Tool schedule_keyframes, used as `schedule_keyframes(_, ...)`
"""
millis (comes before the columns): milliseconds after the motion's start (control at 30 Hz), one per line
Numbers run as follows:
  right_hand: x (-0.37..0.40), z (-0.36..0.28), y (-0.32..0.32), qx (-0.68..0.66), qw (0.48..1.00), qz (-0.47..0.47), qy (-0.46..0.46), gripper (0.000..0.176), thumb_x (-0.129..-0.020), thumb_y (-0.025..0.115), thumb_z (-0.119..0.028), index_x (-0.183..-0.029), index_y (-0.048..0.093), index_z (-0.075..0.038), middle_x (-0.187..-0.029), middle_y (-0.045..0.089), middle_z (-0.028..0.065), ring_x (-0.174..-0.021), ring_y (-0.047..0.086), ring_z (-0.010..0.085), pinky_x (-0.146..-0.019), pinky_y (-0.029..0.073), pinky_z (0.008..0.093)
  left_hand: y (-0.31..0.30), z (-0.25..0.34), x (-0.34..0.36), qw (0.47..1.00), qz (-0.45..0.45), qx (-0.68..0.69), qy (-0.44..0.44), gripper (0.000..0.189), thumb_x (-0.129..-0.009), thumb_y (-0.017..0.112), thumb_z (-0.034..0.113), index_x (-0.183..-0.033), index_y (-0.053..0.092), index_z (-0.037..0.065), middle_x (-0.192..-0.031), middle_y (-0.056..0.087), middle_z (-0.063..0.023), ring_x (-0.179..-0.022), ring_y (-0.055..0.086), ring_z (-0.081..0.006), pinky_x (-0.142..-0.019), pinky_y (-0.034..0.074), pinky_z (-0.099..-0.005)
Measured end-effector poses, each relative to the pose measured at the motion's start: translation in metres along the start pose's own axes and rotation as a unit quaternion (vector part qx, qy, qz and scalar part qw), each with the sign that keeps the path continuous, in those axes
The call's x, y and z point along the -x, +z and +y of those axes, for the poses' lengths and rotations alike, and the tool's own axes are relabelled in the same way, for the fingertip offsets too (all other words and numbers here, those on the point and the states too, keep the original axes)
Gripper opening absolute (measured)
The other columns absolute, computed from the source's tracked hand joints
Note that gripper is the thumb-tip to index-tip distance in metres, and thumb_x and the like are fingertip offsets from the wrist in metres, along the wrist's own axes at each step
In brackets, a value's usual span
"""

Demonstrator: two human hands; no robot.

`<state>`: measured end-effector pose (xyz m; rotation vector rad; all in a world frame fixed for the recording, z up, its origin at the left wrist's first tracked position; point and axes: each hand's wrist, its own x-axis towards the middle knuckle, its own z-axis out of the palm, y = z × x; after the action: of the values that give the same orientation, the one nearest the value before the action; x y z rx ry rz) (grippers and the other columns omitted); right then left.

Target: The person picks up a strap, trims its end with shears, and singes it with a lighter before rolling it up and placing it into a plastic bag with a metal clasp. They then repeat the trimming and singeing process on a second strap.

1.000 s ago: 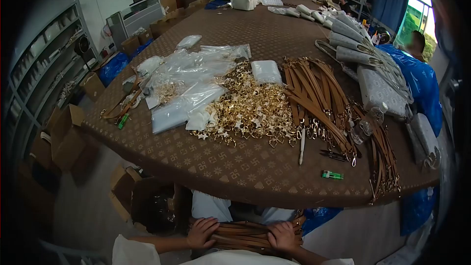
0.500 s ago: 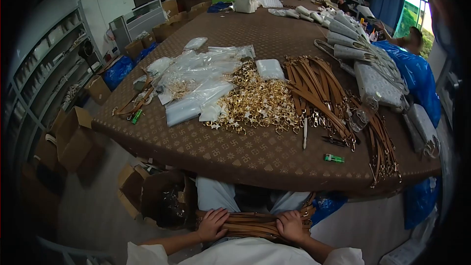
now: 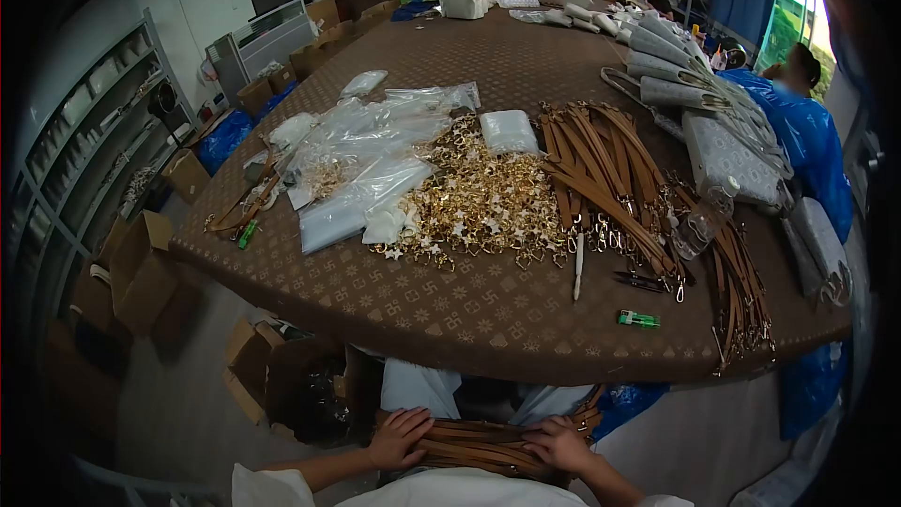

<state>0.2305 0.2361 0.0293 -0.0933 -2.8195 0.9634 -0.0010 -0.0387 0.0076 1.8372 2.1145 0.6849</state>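
Note:
A bundle of brown leather straps (image 3: 481,445) lies across my lap below the table's front edge. My left hand (image 3: 402,438) is closed over the bundle's left end. At the other end my right hand (image 3: 560,443) has its fingers curled over the straps; its fingertips are partly hidden. On the table beyond my hands sits a heap of gold-coloured metal clasps (image 3: 493,202), some with white star charms. Right of that heap lies a pile of brown straps with metal hooks (image 3: 615,164). Another bunch of hooked straps (image 3: 741,286) hangs toward the table's right edge.
Clear plastic bags (image 3: 361,192) lie left of the clasps. A white pen (image 3: 578,266) and a green lighter (image 3: 639,319) are near the front edge of the patterned table (image 3: 404,310). An open cardboard box (image 3: 314,385) stands beside my left leg. A person sits at the right, behind pale bags (image 3: 732,158).
My right hand has shifted slightly on the straps, and its fingers are more curled. My left hand stays on the bundle's left end. The view has tilted slightly.

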Motion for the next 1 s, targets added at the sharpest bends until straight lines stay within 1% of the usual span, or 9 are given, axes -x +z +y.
schedule_keyframes(300,-0.007,-0.014,-0.008,-0.042,0.998,0.048,0.022,0.012,-0.077,0.067,-0.013,-0.079,0.061,-0.003,-0.088,0.059,0.0102,-0.081,0.057,0.0273,-0.067,0.046,0.0351,-0.002,0.0,-0.004,0.999,-0.033,0.014,-0.019,0.061,-0.079,0.058,0.035,-0.131,0.043,0.005,-0.137,0.038,-0.0143,-0.128,0.035,-0.0307,-0.103,0.028,-0.0469)
schedule_keyframes(400,-0.014,-0.033,-0.023,-0.162,0.972,0.032,0.167,0.013,-0.082,0.061,-0.011,-0.076,0.056,-0.001,-0.081,0.055,0.0123,-0.072,0.056,0.0298,-0.062,0.047,0.0376,-0.013,0.006,-0.018,0.998,-0.065,-0.002,-0.015,0.053,-0.081,0.059,0.032,-0.125,0.049,0.005,-0.131,0.045,-0.0129,-0.123,0.041,-0.0307,-0.102,0.028,-0.0479)
schedule_keyframes(500,-0.032,-0.051,-0.049,-0.213,0.959,0.096,0.162,0.014,-0.084,0.059,-0.01,-0.076,0.054,0.0,-0.074,0.054,0.0133,-0.063,0.054,0.0279,-0.057,0.044,0.0335,-0.033,0.044,-0.065,0.999,0.018,-0.028,-0.003,0.042,-0.083,0.059,0.022,-0.12,0.054,0.003,-0.125,0.051,-0.0118,-0.116,0.046,-0.0298,-0.098,0.033,-0.0448)
schedule_keyframes(567,-0.047,-0.061,-0.064,-0.28,0.94,0.138,0.139,0.014,-0.085,0.058,-0.01,-0.076,0.053,0.0,-0.066,0.051,0.0078,-0.059,0.051,0.0178,-0.054,0.041,0.0278,-0.036,0.074,-0.098,0.975,-0.03,0.218,0.011,0.033,-0.087,0.056,0.013,-0.117,0.054,0.0,-0.108,0.058,-0.0124,-0.097,0.056,-0.0251,-0.085,0.043,-0.0355)
schedule_keyframes(600,-0.048,-0.061,-0.069,-0.28,0.938,0.143,0.143,0.014,-0.085,0.058,-0.01,-0.076,0.053,0.0,-0.066,0.051,0.0078,-0.059,0.051,0.0178,-0.054,0.041,0.0278,-0.033,0.081,-0.104,0.975,-0.035,0.219,0.014,0.033,-0.087,0.056,0.013,-0.117,0.054,0.0,-0.108,0.058,-0.0124,-0.097,0.056,-0.0251,-0.085,0.043,-0.0355)
schedule_keyframes(667,-0.041,-0.052,-0.086,-0.292,0.914,0.224,0.171,0.014,-0.084,0.057,-0.009,-0.073,0.052,-0.002,-0.063,0.049,0.0028,-0.055,0.046,0.0105,-0.05,0.037,0.0245,-0.031,0.09,-0.115,0.89,-0.144,0.429,-0.05,0.025,-0.091,0.051,0.011,-0.112,0.055,-0.002,-0.086,0.06,-0.0095,-0.075,0.057,-0.0186,-0.067,0.046,-0.0272)
schedule_keyframes(767,-0.006,-0.04,-0.13,-0.344,0.818,0.396,0.235,0.018,-0.087,0.057,-0.009,-0.071,0.05,-0.004,-0.058,0.043,-0.0018,-0.052,0.039,0.0049,-0.047,0.031,0.0205,-0.055,0.084,-0.121,0.883,-0.172,0.435,-0.025,0.02,-0.093,0.049,0.011,-0.105,0.056,-0.003,-0.069,0.055,-0.0061,-0.06,0.051,-0.0142,-0.056,0.042,-0.0265)
schedule_keyframes(900,0.045,-0.025,-0.181,-0.376,0.663,0.629,0.155,0.025,-0.093,0.048,-0.014,-0.07,0.042,-0.008,-0.056,0.038,-0.0035,-0.048,0.034,0.0046,-0.043,0.026,0.0209,-0.072,0.063,-0.104,0.859,-0.207,0.46,-0.092,0.018,-0.09,0.051,0.009,-0.099,0.057,-0.004,-0.066,0.057,-0.0055,-0.059,0.052,-0.0134,-0.054,0.041,-0.0257)
schedule_keyframes(1000,0.071,-0.019,-0.189,-0.37,0.664,0.64,0.11,0.026,-0.094,0.048,-0.017,-0.07,0.042,-0.009,-0.056,0.039,-0.0032,-0.047,0.034,0.0048,-0.043,0.026,0.0207,-0.088,0.064,-0.101,0.849,-0.253,0.459,-0.068,0.015,-0.089,0.053,0.009,-0.094,0.059,-0.004,-0.066,0.057,-0.0051,-0.057,0.052,-0.0128,-0.052,0.041,-0.0258)
